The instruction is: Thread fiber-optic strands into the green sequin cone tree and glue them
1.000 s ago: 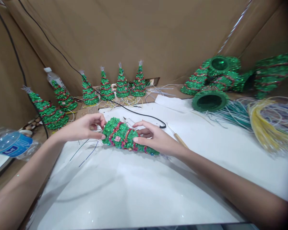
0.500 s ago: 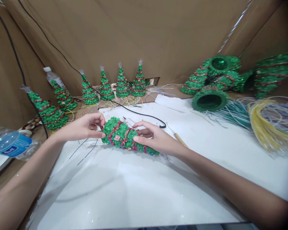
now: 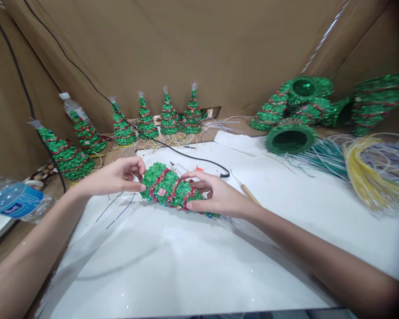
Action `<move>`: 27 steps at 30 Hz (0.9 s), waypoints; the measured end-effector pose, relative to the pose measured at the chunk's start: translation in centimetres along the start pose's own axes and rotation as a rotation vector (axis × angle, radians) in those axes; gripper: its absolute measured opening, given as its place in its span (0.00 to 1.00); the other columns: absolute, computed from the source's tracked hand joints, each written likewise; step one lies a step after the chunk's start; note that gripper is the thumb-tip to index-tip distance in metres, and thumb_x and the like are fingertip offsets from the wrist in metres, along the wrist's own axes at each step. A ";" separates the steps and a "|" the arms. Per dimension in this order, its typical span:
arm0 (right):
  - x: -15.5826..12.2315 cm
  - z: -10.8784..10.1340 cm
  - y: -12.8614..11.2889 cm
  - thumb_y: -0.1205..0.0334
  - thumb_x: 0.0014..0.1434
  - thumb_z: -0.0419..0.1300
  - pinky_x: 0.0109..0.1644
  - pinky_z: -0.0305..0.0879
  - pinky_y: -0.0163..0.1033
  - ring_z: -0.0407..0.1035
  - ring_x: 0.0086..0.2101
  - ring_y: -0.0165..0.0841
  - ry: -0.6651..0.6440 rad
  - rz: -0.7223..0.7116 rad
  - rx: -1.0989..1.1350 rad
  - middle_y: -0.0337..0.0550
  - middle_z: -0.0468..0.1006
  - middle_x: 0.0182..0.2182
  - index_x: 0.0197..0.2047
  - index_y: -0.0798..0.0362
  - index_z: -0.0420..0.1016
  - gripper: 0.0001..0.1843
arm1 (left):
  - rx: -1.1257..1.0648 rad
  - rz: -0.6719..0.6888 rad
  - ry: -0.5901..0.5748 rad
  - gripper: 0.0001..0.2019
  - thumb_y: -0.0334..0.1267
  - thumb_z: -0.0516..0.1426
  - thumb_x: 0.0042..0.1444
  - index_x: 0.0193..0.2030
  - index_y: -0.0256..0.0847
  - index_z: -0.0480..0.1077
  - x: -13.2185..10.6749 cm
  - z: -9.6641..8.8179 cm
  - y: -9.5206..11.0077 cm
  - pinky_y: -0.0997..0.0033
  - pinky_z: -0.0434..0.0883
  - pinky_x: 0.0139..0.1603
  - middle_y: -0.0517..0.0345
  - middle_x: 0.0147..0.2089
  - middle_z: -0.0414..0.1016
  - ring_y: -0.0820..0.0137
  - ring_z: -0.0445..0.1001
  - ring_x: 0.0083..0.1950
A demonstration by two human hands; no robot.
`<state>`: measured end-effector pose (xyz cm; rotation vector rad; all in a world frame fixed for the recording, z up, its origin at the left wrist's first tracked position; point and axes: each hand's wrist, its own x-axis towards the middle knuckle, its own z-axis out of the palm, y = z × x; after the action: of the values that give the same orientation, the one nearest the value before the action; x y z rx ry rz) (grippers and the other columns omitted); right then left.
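Observation:
A small green tinsel Christmas tree (image 3: 166,186) with red garland and a pink gift patch lies on its side on the white board (image 3: 179,266), base to the left. My left hand (image 3: 116,179) has its fingers curled and its thumb against the base rim; the inside of the base is hidden. Round the narrower half curves my right hand (image 3: 219,195), thumb in front and fingers behind, gripping the tree. Thin dark wires (image 3: 121,210) lie on the board below my left hand.
An awl (image 3: 249,192) and a black cable (image 3: 199,157) lie behind my right hand. Finished-looking trees (image 3: 146,119) stand along the back. More trees (image 3: 291,139) and wire bundles (image 3: 365,173) are piled right. A plastic bottle (image 3: 20,199) lies left.
My right hand has shifted slightly on the tree, its fingers now curled more closely round it. A small red thing shows behind those fingers. My left hand stays at the base.

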<state>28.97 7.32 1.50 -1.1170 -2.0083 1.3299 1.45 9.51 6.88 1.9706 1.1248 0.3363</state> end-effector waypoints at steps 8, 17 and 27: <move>0.0 0.0 0.0 0.58 0.49 0.66 0.41 0.70 0.40 0.71 0.47 0.38 -0.007 -0.028 0.057 0.49 0.75 0.48 0.54 0.50 0.64 0.29 | -0.006 0.012 0.006 0.13 0.39 0.60 0.53 0.36 0.41 0.58 0.0 0.0 -0.3 0.75 0.62 0.30 0.62 0.34 0.61 0.76 0.62 0.32; -0.1 -0.1 0.2 0.58 0.50 0.65 0.40 0.69 0.39 0.70 0.48 0.39 -0.007 -0.014 0.043 0.50 0.73 0.49 0.56 0.51 0.62 0.31 | 0.169 0.026 0.012 0.17 0.39 0.64 0.47 0.40 0.41 0.61 -0.2 -0.3 0.0 0.68 0.65 0.46 0.59 0.42 0.64 0.71 0.65 0.43; 0.0 0.0 0.4 0.58 0.50 0.65 0.41 0.70 0.40 0.66 0.54 0.41 0.001 -0.090 -0.026 0.50 0.72 0.52 0.56 0.49 0.63 0.30 | 0.249 -0.075 -0.106 0.40 0.37 0.63 0.43 0.63 0.40 0.52 0.4 0.7 -2.2 0.60 0.63 0.60 0.44 0.63 0.62 0.57 0.64 0.61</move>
<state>29.15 7.41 1.12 -1.0254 -2.0560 1.2607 0.80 10.04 4.67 2.1269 1.2159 0.0525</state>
